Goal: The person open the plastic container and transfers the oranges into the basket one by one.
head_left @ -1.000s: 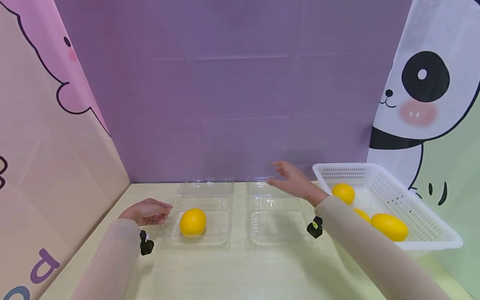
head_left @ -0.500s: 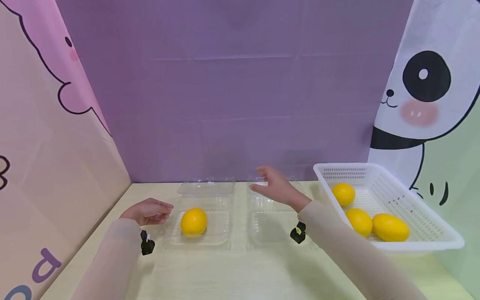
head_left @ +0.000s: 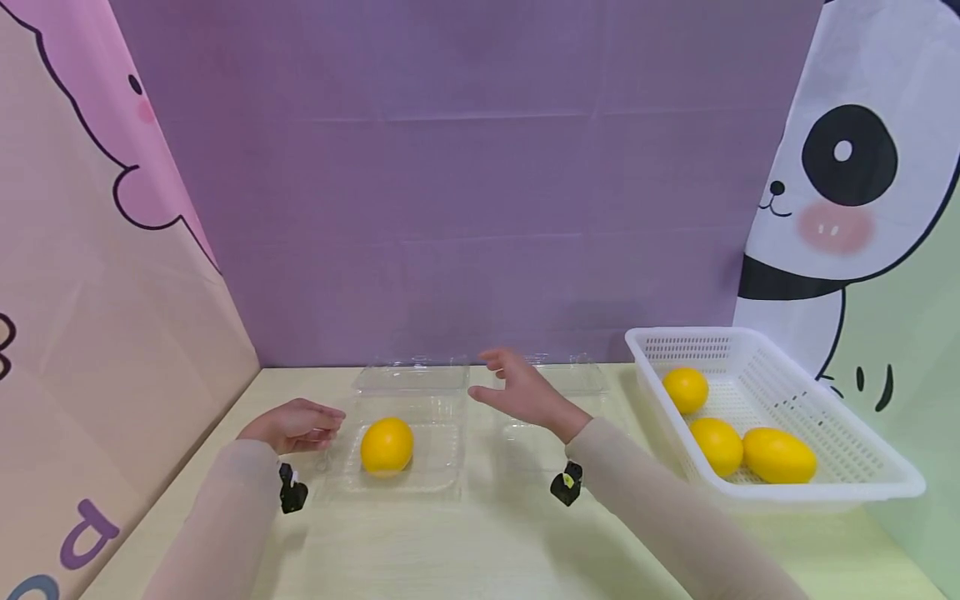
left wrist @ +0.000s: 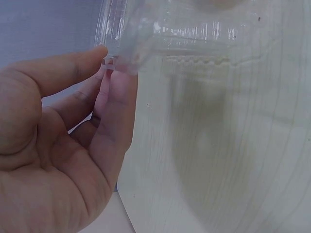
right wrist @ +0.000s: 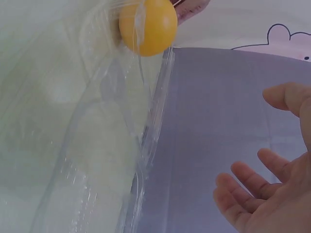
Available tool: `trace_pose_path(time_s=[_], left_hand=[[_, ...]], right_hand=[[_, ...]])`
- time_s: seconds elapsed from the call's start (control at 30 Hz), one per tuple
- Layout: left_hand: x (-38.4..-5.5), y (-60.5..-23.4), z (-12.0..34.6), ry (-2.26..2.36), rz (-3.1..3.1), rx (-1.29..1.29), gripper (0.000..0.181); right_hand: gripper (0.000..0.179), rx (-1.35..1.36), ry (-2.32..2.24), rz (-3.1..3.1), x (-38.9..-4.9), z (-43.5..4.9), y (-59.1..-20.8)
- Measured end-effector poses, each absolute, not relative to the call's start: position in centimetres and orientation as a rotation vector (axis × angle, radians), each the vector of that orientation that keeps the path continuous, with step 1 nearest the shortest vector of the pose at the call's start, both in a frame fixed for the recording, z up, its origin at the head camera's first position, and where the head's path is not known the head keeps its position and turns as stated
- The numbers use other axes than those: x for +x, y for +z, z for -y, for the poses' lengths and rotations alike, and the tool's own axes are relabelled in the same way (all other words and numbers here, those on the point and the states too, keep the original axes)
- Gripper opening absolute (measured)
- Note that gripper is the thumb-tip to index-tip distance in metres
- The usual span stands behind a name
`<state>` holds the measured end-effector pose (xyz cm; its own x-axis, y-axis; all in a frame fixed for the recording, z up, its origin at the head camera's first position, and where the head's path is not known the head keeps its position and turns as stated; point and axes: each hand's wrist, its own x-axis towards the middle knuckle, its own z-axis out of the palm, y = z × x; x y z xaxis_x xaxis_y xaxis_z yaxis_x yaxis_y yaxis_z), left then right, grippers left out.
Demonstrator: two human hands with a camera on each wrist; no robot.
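My left hand point(head_left: 294, 423) pinches the left edge of a clear plastic clamshell container point(head_left: 438, 458); in the left wrist view its rim lies between thumb and fingertips. A round yellow fruit point(head_left: 386, 447), like a lemon, sits in the base of this container, and the lid point(head_left: 408, 377) lies folded back behind it. My right hand point(head_left: 528, 393) holds nothing and hovers with thumb and fingers spread, between the left container and a second clear clamshell container point(head_left: 577, 379). From the right wrist view, that hand point(right wrist: 272, 179) shows an uncovered palm and loosely bent fingers.
A white perforated plastic basket point(head_left: 877, 462) stands at the right, with 3 yellow fruits inside, one of them an elongated fruit point(head_left: 780, 455). The table point(head_left: 450, 550) ends at a purple cloth backdrop point(head_left: 450, 208). Printed cloth panels flank both sides.
My right hand has moved left from near the basket, across the second container, toward the left one. My left hand and the fruit in the container have stayed in place.
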<state>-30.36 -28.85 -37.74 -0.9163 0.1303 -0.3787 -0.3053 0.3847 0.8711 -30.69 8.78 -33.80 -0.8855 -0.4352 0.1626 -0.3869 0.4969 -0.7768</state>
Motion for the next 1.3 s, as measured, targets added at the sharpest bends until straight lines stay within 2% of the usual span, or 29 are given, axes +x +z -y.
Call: trace_pose_path(time_s=[1.3], left_hand=[[-30.6, -37.8, 29.1, 1.524, -2.251, -0.129, 0.045]], right_hand=[[0.062, -0.808, -1.367, -2.572, -29.6, -0.3, -38.6]])
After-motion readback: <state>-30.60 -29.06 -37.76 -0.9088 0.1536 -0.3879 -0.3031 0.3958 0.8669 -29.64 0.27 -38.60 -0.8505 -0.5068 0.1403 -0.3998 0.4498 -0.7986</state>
